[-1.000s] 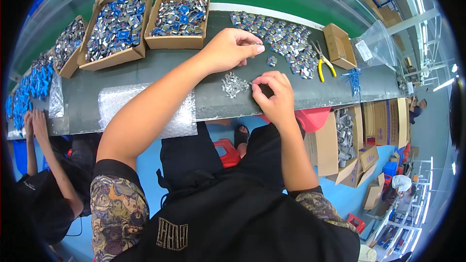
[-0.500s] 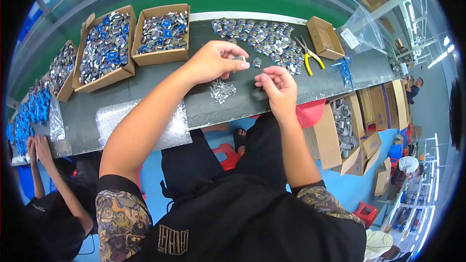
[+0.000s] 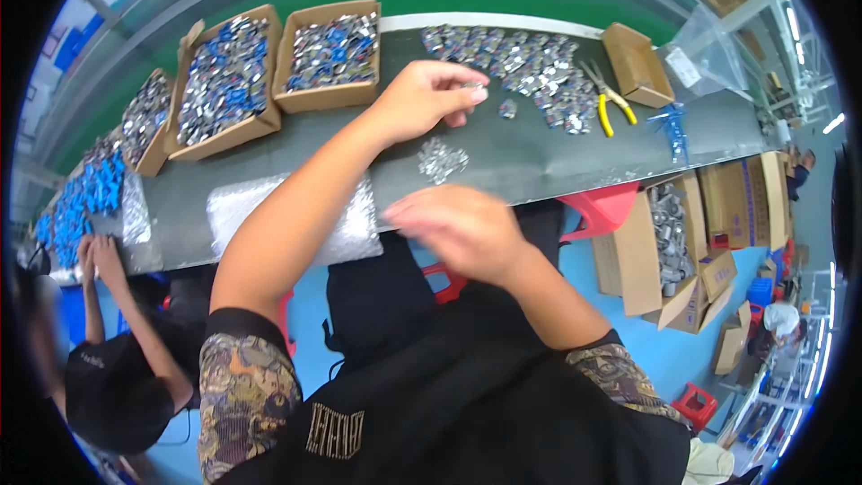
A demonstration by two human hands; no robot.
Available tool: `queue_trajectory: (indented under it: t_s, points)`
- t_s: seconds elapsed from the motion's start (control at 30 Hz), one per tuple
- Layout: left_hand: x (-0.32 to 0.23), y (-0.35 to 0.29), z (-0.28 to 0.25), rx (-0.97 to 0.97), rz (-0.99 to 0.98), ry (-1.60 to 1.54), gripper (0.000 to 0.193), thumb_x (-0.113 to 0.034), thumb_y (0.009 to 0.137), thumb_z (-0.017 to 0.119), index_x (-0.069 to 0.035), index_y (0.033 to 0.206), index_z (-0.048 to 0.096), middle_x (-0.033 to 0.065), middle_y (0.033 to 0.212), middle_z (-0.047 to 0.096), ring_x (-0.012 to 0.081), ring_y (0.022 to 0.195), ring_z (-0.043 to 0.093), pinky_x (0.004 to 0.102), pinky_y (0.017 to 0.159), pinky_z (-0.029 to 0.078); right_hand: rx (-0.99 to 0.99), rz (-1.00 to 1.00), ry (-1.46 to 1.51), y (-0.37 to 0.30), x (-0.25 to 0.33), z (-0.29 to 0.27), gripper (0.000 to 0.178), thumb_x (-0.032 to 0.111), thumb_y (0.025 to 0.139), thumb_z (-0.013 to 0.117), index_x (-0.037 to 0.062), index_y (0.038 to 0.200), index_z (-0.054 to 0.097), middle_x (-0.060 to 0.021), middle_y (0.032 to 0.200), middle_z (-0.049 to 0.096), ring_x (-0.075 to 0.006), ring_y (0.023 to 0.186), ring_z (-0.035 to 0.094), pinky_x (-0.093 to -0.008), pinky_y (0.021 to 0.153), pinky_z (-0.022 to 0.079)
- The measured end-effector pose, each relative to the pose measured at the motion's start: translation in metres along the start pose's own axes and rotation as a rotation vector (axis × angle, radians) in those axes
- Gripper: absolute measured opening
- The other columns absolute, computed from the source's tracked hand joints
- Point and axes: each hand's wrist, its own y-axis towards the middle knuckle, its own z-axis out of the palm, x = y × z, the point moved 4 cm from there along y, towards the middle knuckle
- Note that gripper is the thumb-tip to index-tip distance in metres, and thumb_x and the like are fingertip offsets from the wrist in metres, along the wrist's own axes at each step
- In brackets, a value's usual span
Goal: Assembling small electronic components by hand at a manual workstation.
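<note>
Component pinched in the left fingertips, right hand lower and blurred

Clock directions run from the held component (image 3: 475,85), which sits above the dark bench (image 3: 548,157) and shows only in part. Thumb and fingers of the left hand (image 3: 422,101) are closed on it. The right hand (image 3: 462,226) is at six o'clock, seen across the bench's near edge, its fingers pointing toward ten; blur means I cannot tell whether they grip anything. Just short of seven lies a pile of silvery bits (image 3: 443,160). At four, a loose module (image 3: 508,109) lies near but apart from a broad spread of modules (image 3: 530,54) at two. Farther out, yellow-handled pliers (image 3: 608,92) lie at three, beside a small cardboard box (image 3: 639,63). Bubble wrap (image 3: 355,226) at eight is partly hidden by the left forearm. Between nine and ten stands a filled carton (image 3: 332,97), with a larger carton (image 3: 233,141) beyond it at nine. Farthest, past eight, a co-worker's hands (image 3: 101,256) are at a heap of blue parts (image 3: 94,189)
</note>
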Motion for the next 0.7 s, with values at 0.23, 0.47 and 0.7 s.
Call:
queue_trajectory:
  t_s: [0.23,0.47,0.7]
  points:
    - [-0.115,-0.025,-0.027,0.015,0.241,0.116,0.033,-0.024,0.093,0.065,0.000,0.115,0.065,0.0039,0.087,0.064,0.0114,0.071,0.060,0.0247,0.066,0.051,0.312,0.152,0.304,0.022,-0.030,0.070,0.011,0.011,0.089,0.061,0.0053,0.098,0.064,-0.0132,0.088,0.070,-0.0332,0.081,0.067,-0.0402,0.073,0.053]
    - [-0.218,-0.073,-0.040,0.052,0.439,-0.280,0.025,-0.019,0.093,0.058,-0.007,0.114,0.065,0.0095,0.093,0.062,0.0238,0.092,0.057,0.0410,0.089,0.045,0.115,0.266,0.114,0.021,-0.016,0.081,0.010,0.009,0.085,0.063,0.0036,0.093,0.063,-0.0167,0.084,0.069,-0.0354,0.079,0.067,-0.0403,0.069,0.052]
    - [-0.087,-0.193,0.065,-0.198,0.253,-0.298,0.039,-0.001,0.078,0.075,0.004,0.111,0.055,0.0135,0.085,0.065,0.0217,0.071,0.069,0.0321,0.059,0.058,-0.062,0.483,0.501,-0.031,0.007,0.000,0.015,0.004,0.083,0.072,-0.0001,0.095,0.065,-0.0064,0.085,0.070,-0.0127,0.077,0.068,-0.0255,0.068,0.053]
